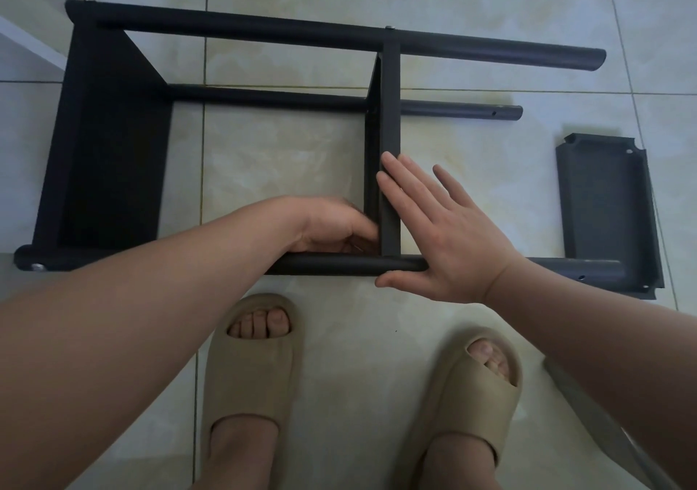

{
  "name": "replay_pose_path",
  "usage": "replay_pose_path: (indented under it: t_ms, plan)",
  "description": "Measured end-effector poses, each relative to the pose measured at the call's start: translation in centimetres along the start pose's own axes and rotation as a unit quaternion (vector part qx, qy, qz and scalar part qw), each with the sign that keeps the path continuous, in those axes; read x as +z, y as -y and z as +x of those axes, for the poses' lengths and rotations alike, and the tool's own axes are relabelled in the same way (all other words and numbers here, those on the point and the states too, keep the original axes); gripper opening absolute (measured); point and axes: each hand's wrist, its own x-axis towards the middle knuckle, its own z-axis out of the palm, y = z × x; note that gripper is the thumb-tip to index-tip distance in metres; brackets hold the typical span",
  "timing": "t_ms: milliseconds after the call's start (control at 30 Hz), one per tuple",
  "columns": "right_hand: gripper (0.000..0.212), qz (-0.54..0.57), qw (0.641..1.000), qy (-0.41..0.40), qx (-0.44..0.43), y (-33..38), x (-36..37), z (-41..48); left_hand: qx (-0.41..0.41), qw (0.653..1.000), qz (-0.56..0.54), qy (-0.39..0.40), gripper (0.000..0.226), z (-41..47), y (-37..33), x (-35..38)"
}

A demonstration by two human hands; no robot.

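A black metal shelf frame (pixel 234 33) lies on its side on the tiled floor, with long round tubes and two flat shelf panels fitted across them. My right hand (pixel 441 233) lies flat with straight fingers on the middle shelf panel (pixel 388 119) and on the near tube (pixel 339 265). My left hand (pixel 332 225) reaches in from the left beside that panel, its fingers curled under at the joint with the near tube; what they hold is hidden. A loose dark shelf panel (pixel 607 206) lies at the right, touching the near tube's end.
My two feet in beige slippers (pixel 252 361) stand just in front of the frame. A grey long object (pixel 588 414) lies at the lower right beside my right arm. White furniture edges show at the far left and top.
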Motion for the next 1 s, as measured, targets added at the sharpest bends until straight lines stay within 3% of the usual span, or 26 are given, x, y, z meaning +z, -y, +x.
replay_pose_path:
  t_ms: [167,467,700,1000]
  plan:
    - [0.110,-0.029,1.000,-0.006,-0.006,0.06,-0.18,0.05,0.023,0.999,0.025,-0.042,0.015,-0.12,0.07,0.14]
    - [0.108,-0.084,0.996,-0.018,-0.013,0.00,-0.57,0.15,0.004,0.997,0.057,-0.048,0.018,-0.24,-0.58,0.38]
    - [0.109,-0.070,0.997,-0.014,-0.012,-0.23,-0.49,0.20,-0.001,0.997,0.052,-0.054,0.025,-0.14,-0.58,0.48]
    - [0.108,-0.044,0.999,-0.017,-0.012,-0.10,-0.20,0.16,0.022,0.998,0.030,-0.058,0.015,0.02,-0.25,0.22]
